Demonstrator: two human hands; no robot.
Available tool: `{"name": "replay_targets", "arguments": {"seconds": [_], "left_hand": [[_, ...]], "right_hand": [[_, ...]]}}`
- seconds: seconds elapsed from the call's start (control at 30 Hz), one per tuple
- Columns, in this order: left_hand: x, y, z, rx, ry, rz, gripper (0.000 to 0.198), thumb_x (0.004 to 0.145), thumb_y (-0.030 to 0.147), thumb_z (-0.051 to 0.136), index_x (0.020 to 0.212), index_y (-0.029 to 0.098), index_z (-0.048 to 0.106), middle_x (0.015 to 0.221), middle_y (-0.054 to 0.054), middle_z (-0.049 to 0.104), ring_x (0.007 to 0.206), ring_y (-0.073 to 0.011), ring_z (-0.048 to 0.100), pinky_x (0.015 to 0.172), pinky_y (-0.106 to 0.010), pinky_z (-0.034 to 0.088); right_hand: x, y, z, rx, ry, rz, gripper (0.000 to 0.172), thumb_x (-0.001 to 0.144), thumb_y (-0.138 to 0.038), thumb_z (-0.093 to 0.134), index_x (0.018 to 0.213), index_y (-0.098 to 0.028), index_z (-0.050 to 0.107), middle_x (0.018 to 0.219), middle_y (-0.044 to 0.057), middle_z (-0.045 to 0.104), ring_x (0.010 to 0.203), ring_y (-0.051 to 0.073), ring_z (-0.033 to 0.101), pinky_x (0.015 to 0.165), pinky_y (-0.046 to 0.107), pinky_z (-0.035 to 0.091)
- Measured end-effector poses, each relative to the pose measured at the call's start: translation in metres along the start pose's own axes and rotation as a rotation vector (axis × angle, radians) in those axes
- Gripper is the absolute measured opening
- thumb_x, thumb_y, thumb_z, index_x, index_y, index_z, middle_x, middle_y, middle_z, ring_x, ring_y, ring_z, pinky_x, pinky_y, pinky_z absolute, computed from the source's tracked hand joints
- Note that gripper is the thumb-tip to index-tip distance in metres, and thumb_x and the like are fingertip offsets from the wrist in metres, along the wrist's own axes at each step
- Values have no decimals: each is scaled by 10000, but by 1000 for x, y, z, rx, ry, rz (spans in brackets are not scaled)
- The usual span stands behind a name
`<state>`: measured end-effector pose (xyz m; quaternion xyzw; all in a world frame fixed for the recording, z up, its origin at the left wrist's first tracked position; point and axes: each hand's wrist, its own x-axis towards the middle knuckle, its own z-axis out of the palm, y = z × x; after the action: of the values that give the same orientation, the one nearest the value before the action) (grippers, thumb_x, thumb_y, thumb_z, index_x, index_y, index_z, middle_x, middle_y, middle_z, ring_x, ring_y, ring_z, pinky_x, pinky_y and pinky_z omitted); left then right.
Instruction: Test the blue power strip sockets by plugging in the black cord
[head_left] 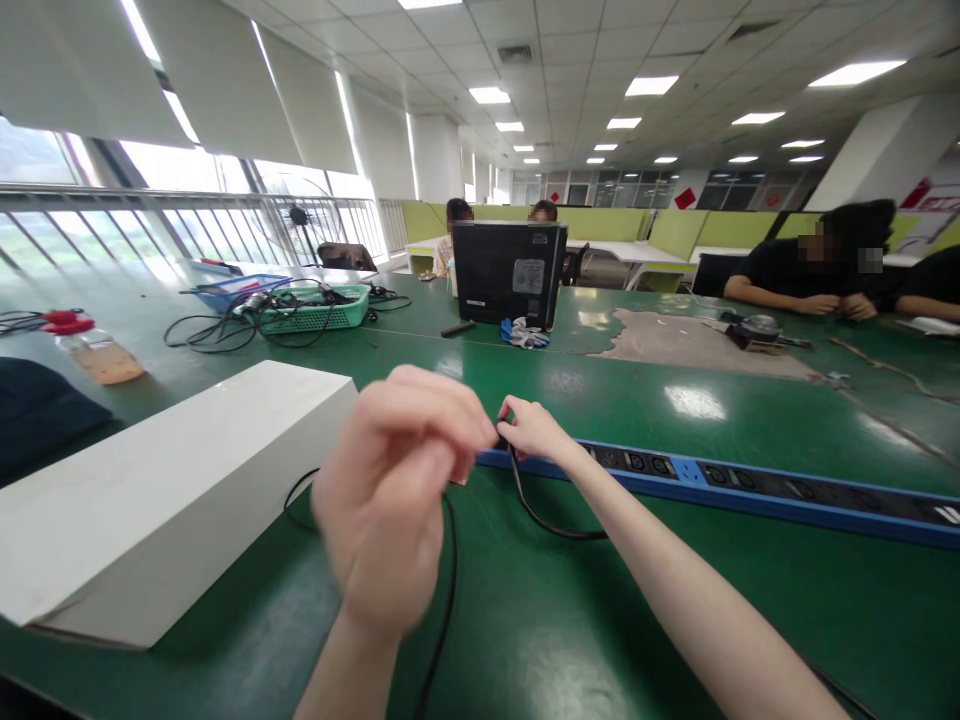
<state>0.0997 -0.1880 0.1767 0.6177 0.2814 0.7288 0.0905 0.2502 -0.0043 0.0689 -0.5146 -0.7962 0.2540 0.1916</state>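
My right hand [529, 428] grips the end of a black power cord [536, 515] at the left part of a long blue power strip [720, 488]. Its fingers hide the plug, so I cannot tell whether it sits in a socket. Raised close to the camera, my left hand [409, 480] is slightly blurred, its fingers curled together in front of the strip's left end. Whatever they hold, if anything, is hidden. Below that hand, another length of black cable [448, 600] runs down the green table [570, 640].
A long white box [195, 480] lies at the left, near a bottle [101, 355] with a red cap. Farther back are a green basket [330, 312] with cables, a black computer case [506, 275] and gloves [525, 335]. People [802, 260] sit across the table.
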Motion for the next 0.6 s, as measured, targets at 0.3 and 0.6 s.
{"name": "replay_targets", "arguments": {"seconds": [0.3,0.6], "left_hand": [[-34,-232,-12,974,-324,-217,299,944,222,473,1205,215,620,1186,-104,679,1131,-270,576,996,-419,437],[-64,-254,-20,1053,-403,-179,279,972,237,404,1007,253,680,1071,-65,712,1118,-263,574,1103,-446,319]], "right_hand": [[11,9,-5,336,-97,153,160,872,-209,564,1026,-172,586,680,39,726,501,154,652,450,212,500],[19,-8,4,91,-44,154,118,866,-211,538,962,-170,595,631,46,707,456,173,648,493,247,503]]}}
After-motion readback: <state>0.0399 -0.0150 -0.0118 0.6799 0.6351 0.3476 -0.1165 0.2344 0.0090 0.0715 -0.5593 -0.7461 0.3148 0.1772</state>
